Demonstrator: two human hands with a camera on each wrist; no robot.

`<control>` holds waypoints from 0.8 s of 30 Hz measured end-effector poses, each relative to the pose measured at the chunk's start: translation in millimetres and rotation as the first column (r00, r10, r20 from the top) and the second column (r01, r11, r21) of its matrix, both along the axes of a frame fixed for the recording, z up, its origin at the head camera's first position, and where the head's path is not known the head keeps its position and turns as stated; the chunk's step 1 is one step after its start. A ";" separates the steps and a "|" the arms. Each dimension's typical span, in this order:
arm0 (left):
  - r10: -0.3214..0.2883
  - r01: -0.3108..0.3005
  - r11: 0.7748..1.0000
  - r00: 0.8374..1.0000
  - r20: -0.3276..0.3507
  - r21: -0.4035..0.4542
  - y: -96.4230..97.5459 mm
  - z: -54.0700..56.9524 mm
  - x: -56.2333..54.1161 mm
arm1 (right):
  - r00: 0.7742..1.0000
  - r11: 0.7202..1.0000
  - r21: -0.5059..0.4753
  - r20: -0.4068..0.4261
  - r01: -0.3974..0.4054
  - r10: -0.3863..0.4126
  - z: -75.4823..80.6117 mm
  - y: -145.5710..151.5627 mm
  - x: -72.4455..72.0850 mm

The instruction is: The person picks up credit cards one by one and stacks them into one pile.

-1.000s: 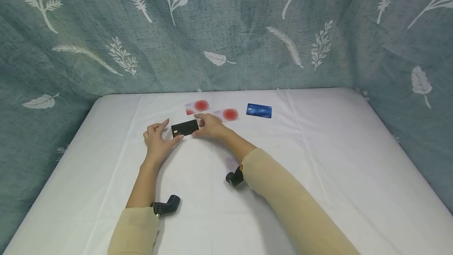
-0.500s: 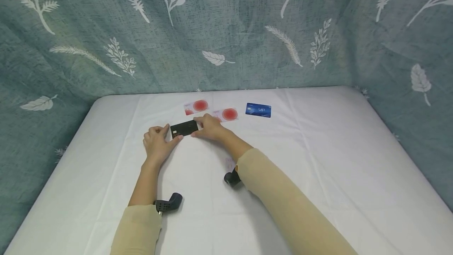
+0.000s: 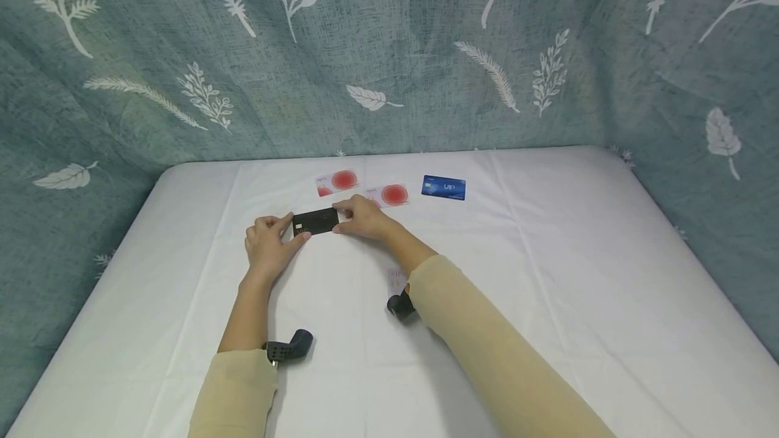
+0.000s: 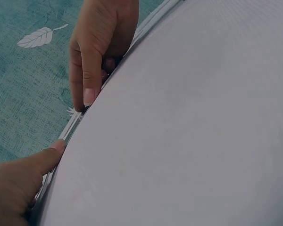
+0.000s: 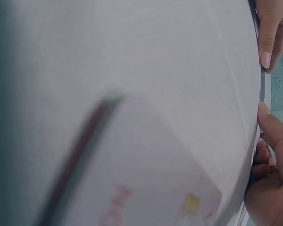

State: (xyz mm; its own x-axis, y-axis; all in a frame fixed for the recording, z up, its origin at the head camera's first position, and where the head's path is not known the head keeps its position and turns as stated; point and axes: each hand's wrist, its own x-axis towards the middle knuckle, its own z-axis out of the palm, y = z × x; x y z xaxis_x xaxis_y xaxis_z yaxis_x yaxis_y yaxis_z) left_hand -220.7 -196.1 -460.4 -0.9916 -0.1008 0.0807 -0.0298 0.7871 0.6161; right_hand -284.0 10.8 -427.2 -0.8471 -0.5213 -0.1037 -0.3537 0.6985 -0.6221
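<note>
Basically, left hand (image 3: 266,243) pinches left end of black card (image 3: 315,222), thumb at its near edge. Card sits left of centre, toward table's (image 3: 548,222) far edge; resting or slightly lifted, can't tell. First red card (image 3: 337,183) lies beyond, closer to that edge. Right hand (image 3: 364,217) pinches black card's right end, partly covering second red card (image 3: 392,195). Pale card (image 3: 395,278) shows mid-table, partly hidden. Blue card (image 3: 443,188) lies near far edge. Step looks like aligning black card; next move calls for even two-handed control.
</note>
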 end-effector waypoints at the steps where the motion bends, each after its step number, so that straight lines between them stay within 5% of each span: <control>1: -0.004 0.004 1.000 1.000 -0.001 -0.005 -0.3 0.0 0.0 | 1.000 1.000 -0.001 0.001 0.000 0.000 -0.1 -0.1 0.0; 24: 0.007 -0.006 0.999 1.000 -0.003 0.044 -0.4 -0.1 2.9 | 0.999 0.998 -0.062 -0.025 0.023 -0.024 -9.2 -0.1 2.2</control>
State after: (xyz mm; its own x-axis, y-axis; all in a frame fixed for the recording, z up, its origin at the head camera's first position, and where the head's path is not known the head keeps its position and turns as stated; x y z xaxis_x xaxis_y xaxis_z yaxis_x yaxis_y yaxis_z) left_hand -217.8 -196.5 -460.6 -0.9907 -0.1107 0.0791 -0.0329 0.7592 0.6501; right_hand -281.7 10.7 -436.4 -0.8612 -0.5057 -0.0499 -0.3539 0.6674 -0.6552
